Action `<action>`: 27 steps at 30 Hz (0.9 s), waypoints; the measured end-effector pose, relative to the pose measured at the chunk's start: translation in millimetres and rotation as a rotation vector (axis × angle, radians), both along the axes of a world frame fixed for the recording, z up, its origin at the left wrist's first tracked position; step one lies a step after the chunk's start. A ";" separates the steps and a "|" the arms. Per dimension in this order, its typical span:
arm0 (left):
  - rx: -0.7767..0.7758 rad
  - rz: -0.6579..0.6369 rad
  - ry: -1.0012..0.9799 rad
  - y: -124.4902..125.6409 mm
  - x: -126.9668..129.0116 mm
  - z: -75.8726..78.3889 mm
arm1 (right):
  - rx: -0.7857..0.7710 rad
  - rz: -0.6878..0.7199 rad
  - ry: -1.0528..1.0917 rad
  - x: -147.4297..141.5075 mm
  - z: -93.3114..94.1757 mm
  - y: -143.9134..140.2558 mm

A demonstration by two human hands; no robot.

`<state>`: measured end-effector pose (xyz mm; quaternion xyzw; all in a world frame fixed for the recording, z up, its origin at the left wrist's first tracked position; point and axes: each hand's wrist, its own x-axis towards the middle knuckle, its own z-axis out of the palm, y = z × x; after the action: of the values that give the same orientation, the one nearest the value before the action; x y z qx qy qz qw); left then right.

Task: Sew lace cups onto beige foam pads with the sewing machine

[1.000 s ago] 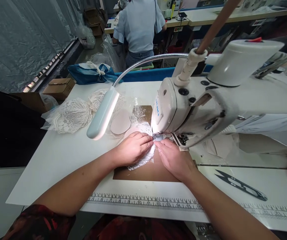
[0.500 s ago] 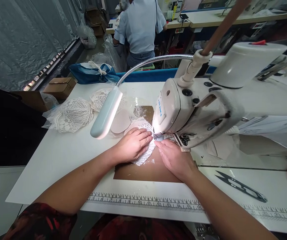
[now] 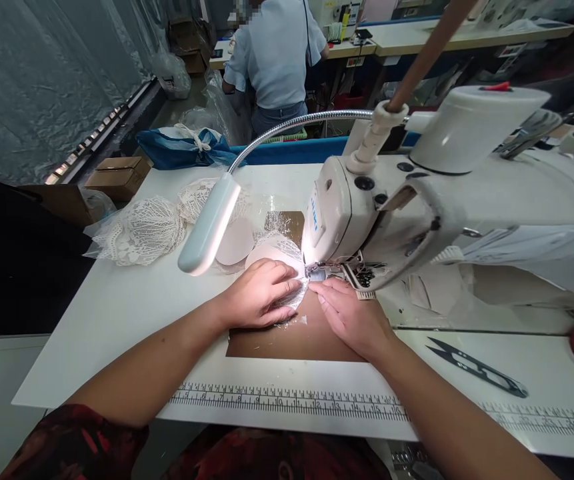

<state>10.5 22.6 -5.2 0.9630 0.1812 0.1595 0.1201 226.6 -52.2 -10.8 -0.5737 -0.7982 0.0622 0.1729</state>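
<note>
Pressing my left hand flat on the lace piece by the presser foot; my right hand is lying open beside, fingertips guiding; I am feeding slowly, evenly.

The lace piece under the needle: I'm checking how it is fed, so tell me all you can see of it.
The lace piece is white, openwork, with a rounded edge. It lies flat on a brown plate, partly over a pale oval pad. The left hand presses flat on it; the right hand touches its edge with its fingers beside the presser foot. The hand hides most of it.
</note>
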 end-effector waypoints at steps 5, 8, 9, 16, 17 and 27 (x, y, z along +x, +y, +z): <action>-0.007 -0.034 -0.015 -0.1 1.0 0.2 | -0.013 -0.015 -0.011 -1.2 -1.1 -1.0; 0.036 -0.089 0.050 2.1 1.2 -0.1 | -0.034 -0.004 -0.018 -0.4 -3.6 -2.4; 0.052 -0.117 0.078 2.9 1.0 -0.2 | -0.041 -0.002 -0.021 -0.1 -4.3 -2.8; 0.088 -0.207 0.153 8.4 -2.2 -1.8 | -0.032 0.002 -0.024 1.6 -5.4 -4.0; 0.089 -0.208 0.153 9.0 -2.6 -2.1 | -0.031 0.001 -0.029 1.4 -5.2 -4.1; 0.088 -0.175 0.132 8.8 -2.2 -3.0 | -0.010 0.024 -0.143 -3.6 -3.9 -5.2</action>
<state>8.4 31.4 -8.3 0.9878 0.0967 0.0926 0.0790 223.0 -57.4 -14.6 -0.5681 -0.8149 0.0270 0.1116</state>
